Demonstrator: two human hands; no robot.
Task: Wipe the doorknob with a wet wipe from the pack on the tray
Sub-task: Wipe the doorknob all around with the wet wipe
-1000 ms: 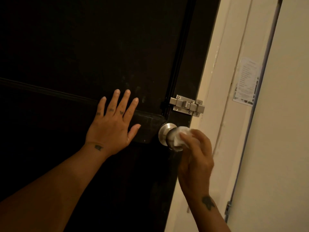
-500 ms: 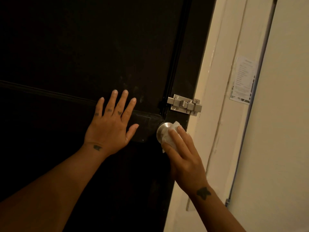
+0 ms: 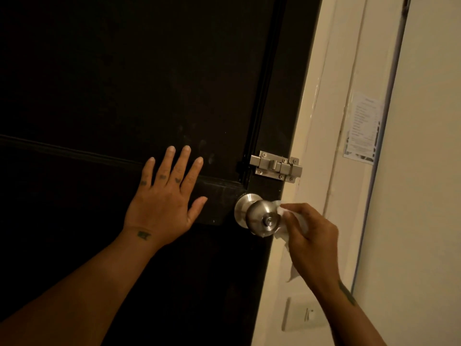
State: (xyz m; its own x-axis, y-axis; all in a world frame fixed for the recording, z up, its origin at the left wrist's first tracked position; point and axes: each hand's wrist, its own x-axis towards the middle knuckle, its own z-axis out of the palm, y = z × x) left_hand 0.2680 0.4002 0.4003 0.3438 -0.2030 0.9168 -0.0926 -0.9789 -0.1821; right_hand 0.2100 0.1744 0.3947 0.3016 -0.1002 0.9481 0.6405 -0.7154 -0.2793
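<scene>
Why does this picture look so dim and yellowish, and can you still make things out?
Head view: warm, low light; the black door swallows detail, while the metal doorknob and the bolt catch soft glints; the paper notice is too blurred to read; the door's edge leans, as wide-angle lenses do.

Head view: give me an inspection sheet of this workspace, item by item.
Surface: dark door, faint smudges above the left hand.
Job's things: metal doorknob mostly bare; white wet wipe pressed to its right side. Pack and tray not in view.
Clutter: nothing seen.
Grips: left hand flat on the door, fingers spread, holding nothing; right hand closed on the wet wipe.
Cables: nothing seen.
Surroundings: slide bolt above the doorknob; cream door frame; printed paper notice on the wall; wall switch lower down.
</scene>
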